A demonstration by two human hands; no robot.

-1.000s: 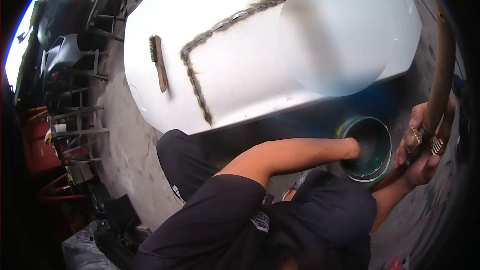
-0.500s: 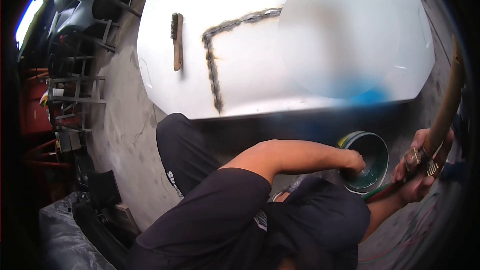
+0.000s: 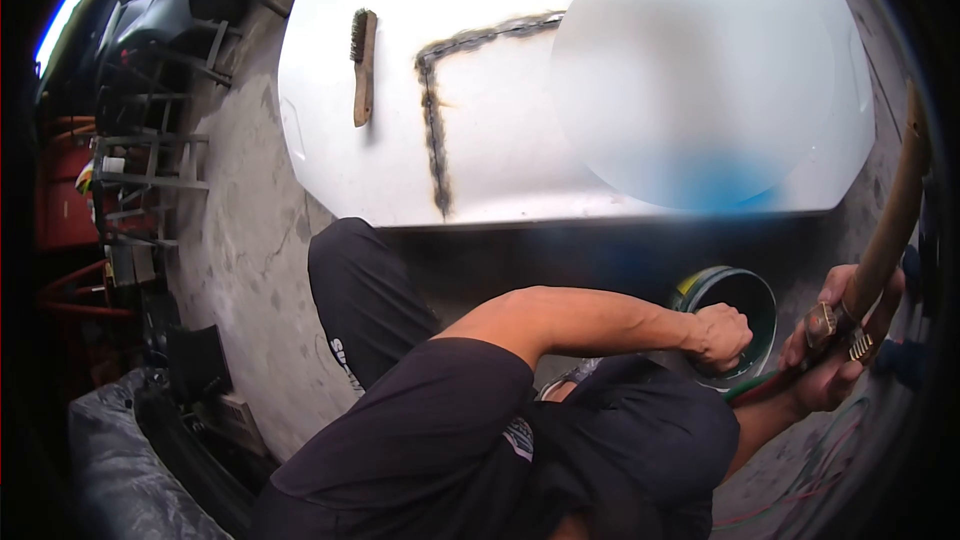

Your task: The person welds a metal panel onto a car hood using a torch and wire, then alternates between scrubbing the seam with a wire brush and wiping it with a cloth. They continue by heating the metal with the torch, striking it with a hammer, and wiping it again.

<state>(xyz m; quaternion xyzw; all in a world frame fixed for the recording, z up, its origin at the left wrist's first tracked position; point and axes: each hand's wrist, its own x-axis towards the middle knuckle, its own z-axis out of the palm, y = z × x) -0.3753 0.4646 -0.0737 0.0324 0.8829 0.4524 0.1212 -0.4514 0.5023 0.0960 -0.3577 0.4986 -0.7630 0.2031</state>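
My left hand [image 3: 718, 336] is over the mouth of a dark green bucket [image 3: 768, 312], its fingers curled together; what they hold, if anything, is hidden. At the right, my right hand [image 3: 828, 352] is wrapped round a torch [image 3: 884, 225] with a long brownish tube and brass fittings. Green and red hoses run by my right wrist. Beyond my knees lies a white panel [image 3: 500, 160] with a dark, scorched L-shaped seam [image 3: 432, 130]. A wire brush with a wooden handle [image 3: 364, 80] rests on the panel, left of the seam.
Metal stands [image 3: 150, 180] and a red object [image 3: 62, 205] are at the left. Plastic-covered material [image 3: 120, 460] lies at the lower left. Hoses [image 3: 815, 480] trail over the concrete floor [image 3: 245, 230] at the lower right. A blurred round patch covers part of the panel.
My left hand has risen from inside the bucket to about its rim, and more of it shows. My right hand still holds the torch. The view has shifted slightly.
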